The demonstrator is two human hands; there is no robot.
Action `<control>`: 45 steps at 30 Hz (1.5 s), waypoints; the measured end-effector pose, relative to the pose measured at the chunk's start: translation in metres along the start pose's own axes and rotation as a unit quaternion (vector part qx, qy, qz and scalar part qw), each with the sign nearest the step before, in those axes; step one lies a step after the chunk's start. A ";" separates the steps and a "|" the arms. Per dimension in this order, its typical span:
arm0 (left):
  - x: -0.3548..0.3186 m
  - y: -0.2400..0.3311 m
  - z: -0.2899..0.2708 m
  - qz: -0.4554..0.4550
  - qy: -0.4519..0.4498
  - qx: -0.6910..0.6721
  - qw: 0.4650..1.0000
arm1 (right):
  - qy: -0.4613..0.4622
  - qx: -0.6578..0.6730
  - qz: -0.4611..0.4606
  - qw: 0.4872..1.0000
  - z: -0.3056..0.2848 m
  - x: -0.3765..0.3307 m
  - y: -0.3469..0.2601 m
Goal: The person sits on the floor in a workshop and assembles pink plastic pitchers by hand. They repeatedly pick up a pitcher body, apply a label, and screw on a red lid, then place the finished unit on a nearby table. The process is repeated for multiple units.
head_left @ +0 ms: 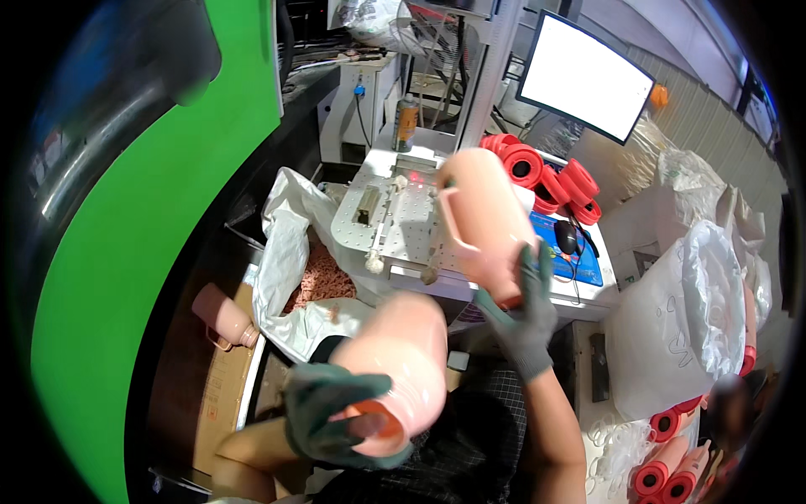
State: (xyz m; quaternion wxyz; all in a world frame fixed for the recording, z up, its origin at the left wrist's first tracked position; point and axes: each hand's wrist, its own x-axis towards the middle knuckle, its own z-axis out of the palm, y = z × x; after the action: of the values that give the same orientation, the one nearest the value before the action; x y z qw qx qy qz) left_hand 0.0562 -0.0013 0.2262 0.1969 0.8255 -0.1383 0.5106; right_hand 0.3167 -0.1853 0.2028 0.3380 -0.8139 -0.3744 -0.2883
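Note:
My left hand (323, 412), in a dark green-grey glove, is closed around the neck of a pink plastic jug (403, 340). The thumb lies at its open mouth, and the jug's body tilts up and away, slightly blurred. A second pink jug (487, 210), with a loop handle on its left side, leans over the right part of a white perforated plate (403, 227). My right hand (529, 315), gloved the same way, grips its lower end. On the plate, small red light spots show beside a metal bar with whitish knobs.
Red rings (546, 181) pile behind the plate, near a mouse (566, 238) and a bright monitor (588, 76). A spray can (405, 122) stands at the back. A white sack (281, 218) holds pinkish bits. Another pink jug (222, 312) lies left, on cardboard. Right stands a big white bag (663, 328).

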 end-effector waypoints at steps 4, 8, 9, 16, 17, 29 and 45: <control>-0.057 0.019 0.036 -0.222 -0.111 -0.164 0.955 | -0.032 -0.083 -0.112 0.990 0.095 0.052 -0.029; -0.074 0.034 0.043 -0.275 -0.170 -0.186 0.928 | -0.147 -0.141 -0.083 0.975 0.148 0.081 -0.058; -0.075 0.033 0.041 -0.277 -0.172 -0.181 0.928 | -0.160 -0.158 -0.090 0.970 0.158 0.083 -0.062; -0.060 0.024 0.049 -0.237 -0.231 -0.183 0.926 | -0.149 -0.176 -0.066 0.971 0.159 0.080 -0.046; -0.060 0.028 0.051 -0.254 -0.231 -0.182 0.922 | -0.180 -0.143 -0.035 0.973 0.161 0.081 -0.048; -0.077 0.016 0.067 -0.305 -0.308 -0.310 0.846 | -0.013 0.065 0.066 0.996 0.004 -0.160 0.017; -0.031 0.030 0.089 -0.210 -0.414 -0.202 0.862 | 0.077 -0.292 0.561 0.771 -0.249 -0.431 0.085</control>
State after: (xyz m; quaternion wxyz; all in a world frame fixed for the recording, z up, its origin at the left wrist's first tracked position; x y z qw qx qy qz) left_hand 0.0999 -0.0682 0.1684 0.3867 0.9125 -0.1304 0.0296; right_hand 0.0929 -0.5967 0.0139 0.2134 -0.9139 0.2780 -0.2048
